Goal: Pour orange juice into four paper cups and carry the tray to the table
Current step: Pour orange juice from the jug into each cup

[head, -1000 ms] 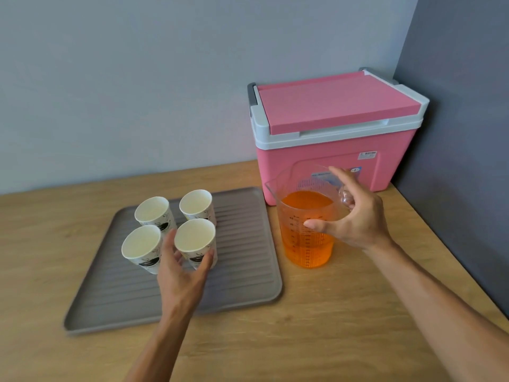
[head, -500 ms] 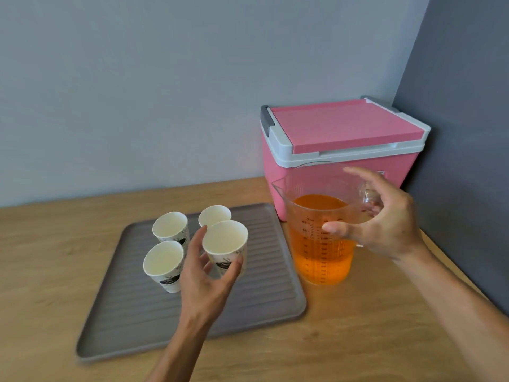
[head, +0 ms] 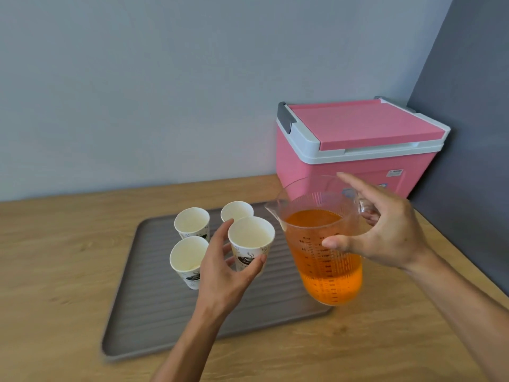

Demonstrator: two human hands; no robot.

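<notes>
Left hand point(head: 220, 267) gripping raised cup point(head: 251, 242); right hand point(head: 382, 232) gripping jug point(head: 321, 244) handle. Spout facing left, just beside cup rim.

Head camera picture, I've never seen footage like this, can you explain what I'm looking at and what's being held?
There is no machine: a camera worn on a person's head looks down at their two bare hands. The left hand grips one empty paper cup, lifted above the grey tray. The right hand holds a clear measuring jug of orange juice by its handle, raised off the wooden counter. Three other empty cups stand on the tray. A closed pink cooler box sits in the corner behind.
</notes>
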